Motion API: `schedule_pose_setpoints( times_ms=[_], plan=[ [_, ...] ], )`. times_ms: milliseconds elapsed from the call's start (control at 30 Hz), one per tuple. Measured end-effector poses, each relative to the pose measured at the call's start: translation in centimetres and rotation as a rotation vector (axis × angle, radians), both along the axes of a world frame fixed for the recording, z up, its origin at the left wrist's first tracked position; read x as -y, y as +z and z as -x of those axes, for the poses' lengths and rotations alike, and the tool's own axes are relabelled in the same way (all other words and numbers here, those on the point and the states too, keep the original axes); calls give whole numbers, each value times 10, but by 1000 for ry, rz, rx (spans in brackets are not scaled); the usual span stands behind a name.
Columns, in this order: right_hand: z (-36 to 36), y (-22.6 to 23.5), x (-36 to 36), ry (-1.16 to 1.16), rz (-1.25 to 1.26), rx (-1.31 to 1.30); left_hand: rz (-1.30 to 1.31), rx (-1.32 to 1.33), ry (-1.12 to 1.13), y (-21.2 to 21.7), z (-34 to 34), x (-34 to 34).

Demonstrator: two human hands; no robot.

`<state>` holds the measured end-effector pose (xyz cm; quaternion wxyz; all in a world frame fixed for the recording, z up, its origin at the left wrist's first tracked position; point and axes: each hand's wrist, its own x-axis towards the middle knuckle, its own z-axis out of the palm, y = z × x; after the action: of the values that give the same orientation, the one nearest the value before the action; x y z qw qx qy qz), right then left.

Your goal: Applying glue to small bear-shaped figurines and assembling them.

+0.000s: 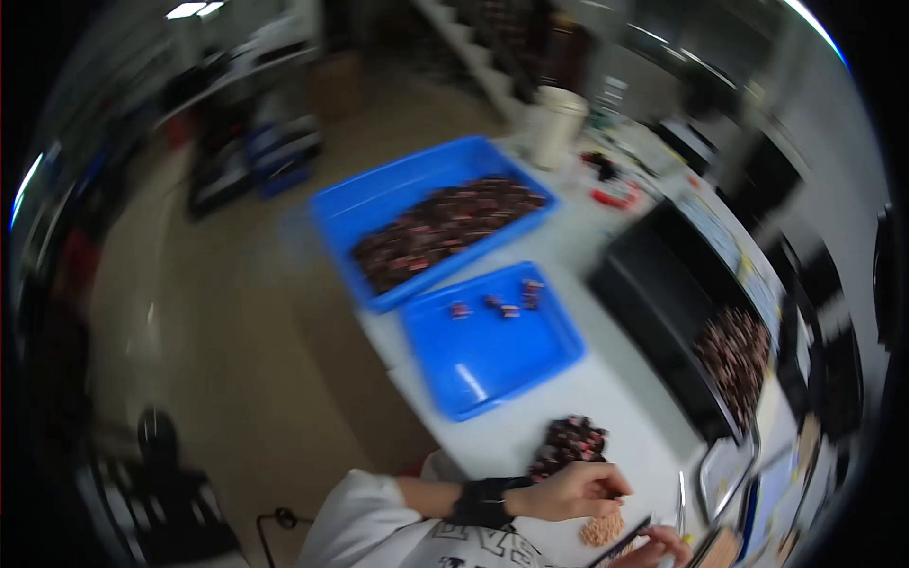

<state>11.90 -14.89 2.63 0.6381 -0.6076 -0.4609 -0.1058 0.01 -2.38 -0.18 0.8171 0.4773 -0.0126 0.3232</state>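
My left hand (568,491), with a black band at its wrist, reaches over the white table from the left. Its fingertips are pinched together over a small heap of tan pieces (601,530); anything between them is too small to make out. At the lower edge, my right hand (663,549) has its fingers curled in close by. A slim dark tool (632,538) shows beside those fingers, blurred, and what the hand grips is unclear. Just beyond my left wrist lies a pile of small dark and red parts (571,445).
A large blue tub (407,175) holds many dark and red parts. Nearer stands a smaller blue tray (492,364) with several parts in it. On the right is a black bin (653,284) with brownish pieces at its near end. A cream canister (559,128) stands at the back.
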Motion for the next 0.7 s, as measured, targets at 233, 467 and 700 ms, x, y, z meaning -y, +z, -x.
schedule_pose_setpoints(
  times_ms=[233, 467, 700],
  plan=[
    [1, -11, -48, 312, 114, 96, 159, 41, 123, -1, 9, 7],
    [-1, -24, -77, 433, 147, 87, 153, 37, 78, -7, 5, 1],
    [-7, -59, -112, 548, 294, 70, 493, -4, -186, 10, 24, -8]
  ],
)
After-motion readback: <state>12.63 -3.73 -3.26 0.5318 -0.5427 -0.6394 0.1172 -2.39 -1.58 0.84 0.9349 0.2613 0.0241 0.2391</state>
